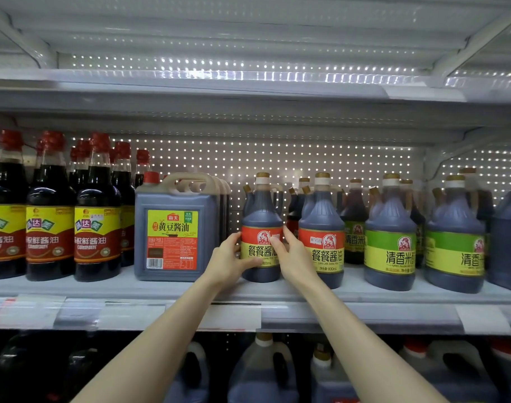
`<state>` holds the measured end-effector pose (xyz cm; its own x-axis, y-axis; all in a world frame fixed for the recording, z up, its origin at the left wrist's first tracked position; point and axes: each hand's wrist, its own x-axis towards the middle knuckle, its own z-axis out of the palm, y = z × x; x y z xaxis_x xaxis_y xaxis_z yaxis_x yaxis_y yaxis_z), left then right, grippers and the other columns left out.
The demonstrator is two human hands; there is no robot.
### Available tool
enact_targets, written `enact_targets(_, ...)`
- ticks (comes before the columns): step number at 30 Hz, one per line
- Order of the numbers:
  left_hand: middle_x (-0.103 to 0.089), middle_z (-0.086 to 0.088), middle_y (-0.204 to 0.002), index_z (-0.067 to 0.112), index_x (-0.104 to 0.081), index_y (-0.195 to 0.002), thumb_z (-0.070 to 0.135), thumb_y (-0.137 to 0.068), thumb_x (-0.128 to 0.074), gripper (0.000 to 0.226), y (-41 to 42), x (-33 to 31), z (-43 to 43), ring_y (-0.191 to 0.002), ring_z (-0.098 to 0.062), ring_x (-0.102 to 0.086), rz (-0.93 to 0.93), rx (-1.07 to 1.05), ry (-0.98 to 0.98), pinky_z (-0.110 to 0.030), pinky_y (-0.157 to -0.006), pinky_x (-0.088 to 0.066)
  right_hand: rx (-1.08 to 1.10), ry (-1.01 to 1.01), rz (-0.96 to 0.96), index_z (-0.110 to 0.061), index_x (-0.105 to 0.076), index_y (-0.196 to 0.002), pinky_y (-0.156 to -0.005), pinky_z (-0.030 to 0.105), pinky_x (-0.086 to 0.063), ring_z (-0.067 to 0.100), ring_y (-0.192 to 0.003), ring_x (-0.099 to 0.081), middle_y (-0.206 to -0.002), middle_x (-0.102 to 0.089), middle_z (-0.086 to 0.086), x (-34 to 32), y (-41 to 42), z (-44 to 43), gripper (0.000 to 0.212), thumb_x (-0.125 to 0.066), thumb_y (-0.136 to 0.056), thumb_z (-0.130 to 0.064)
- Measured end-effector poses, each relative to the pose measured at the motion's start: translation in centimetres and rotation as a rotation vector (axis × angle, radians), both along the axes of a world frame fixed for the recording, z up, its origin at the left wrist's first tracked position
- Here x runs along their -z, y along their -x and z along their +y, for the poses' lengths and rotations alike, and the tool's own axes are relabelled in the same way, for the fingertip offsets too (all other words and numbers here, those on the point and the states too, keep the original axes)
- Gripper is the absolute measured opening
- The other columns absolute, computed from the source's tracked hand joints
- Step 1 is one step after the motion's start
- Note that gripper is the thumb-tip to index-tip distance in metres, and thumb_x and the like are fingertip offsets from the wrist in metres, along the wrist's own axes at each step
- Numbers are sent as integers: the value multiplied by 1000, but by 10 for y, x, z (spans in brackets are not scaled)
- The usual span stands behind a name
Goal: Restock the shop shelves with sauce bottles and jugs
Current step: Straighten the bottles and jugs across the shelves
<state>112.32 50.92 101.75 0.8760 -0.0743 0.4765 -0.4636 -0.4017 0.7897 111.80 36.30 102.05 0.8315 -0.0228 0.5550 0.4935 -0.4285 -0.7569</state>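
Observation:
A dark soy sauce bottle (260,216) with a red and yellow label and a tan cap stands upright on the middle shelf (248,289). My left hand (229,257) grips its left side, thumb across the lower label. My right hand (290,254) holds its right side, fingers on the label. A matching bottle (324,228) stands just to its right. A square jug (173,228) with a yellow label and red cap stands to its left.
Tall red-capped bottles (50,216) fill the shelf's left. Green-labelled vinegar bottles (391,237) and more of the same behind stand at the right. The shelf above (219,88) shows no goods. Large jugs (260,370) sit on the shelf below. Price tags line the shelf edge.

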Motion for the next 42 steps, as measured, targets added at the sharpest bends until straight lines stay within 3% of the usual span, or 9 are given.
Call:
enact_targets(5,-58,-7,-130,10,-40,-139,10,-80,-74,68,2,-1,0,-105,-9,-54,8,8,2,-25,-94,-45,-9,-5,13,-21,-36,-146,-85,25,-44,11,-102,-54,-113,-56,-4,-1,-1,0,44,-41,-103,-29)
enact_targets(10,-57,-7,-131,11,-38,-141,12,-82,-73,68,10,-4,-1,-109,-10,-54,16,-3,-26,-22,-92,-43,-9,-32,22,-18,-34,-147,-87,26,-46,11,-103,-52,-130,-57,5,-4,5,1,47,-44,-102,-27)
enact_targets(14,-57,-7,-127,7,-39,-140,12,-82,-73,67,22,-11,-1,-100,-9,-52,-15,-36,-1,-21,-87,-43,16,-113,3,-17,-38,-146,-92,30,-48,18,-118,-54,-135,-55,7,-13,15,-8,50,-51,-99,-26)
enact_targets(21,-61,0,-107,9,-53,-127,20,-81,-75,52,42,-15,-5,-94,-12,-56,-108,-96,19,-23,-80,-43,154,-195,-58,-16,-60,-128,-93,47,-53,20,-106,-63,-114,-68,5,-14,48,-29,40,-64,-91,-29)
enact_targets(28,-63,-5,-114,9,-54,-127,22,-79,-77,55,58,-12,-32,-99,-15,-58,-116,-50,18,-23,-82,-42,223,-240,-67,-13,-61,-122,-89,47,-54,18,-103,-63,-108,-68,3,-12,75,-63,37,-68,-88,-27)
enact_targets(32,-59,-5,-116,7,-49,-132,21,-79,-78,62,59,-11,-53,-93,-14,-55,-100,-15,30,-12,-66,-40,213,-254,-40,-12,-59,-123,-89,46,-54,20,-101,-64,-100,-66,-1,-10,77,-83,41,-70,-87,-27)
enact_targets(39,-62,-6,-122,8,-46,-133,24,-76,-80,69,43,-9,-87,-106,-20,-61,-36,-13,47,-37,-94,-50,132,-161,0,-13,-48,-136,-92,45,-53,21,-108,-61,-119,-63,7,-14,59,-110,54,-66,-89,-32)
enact_targets(42,-63,-2,-120,11,-49,-129,22,-76,-80,63,36,-8,-101,-105,-16,-61,-12,9,36,-32,-93,-49,87,-129,32,-16,-42,-141,-93,45,-53,22,-115,-59,-131,-58,6,-16,46,-120,61,-65,-88,-35)
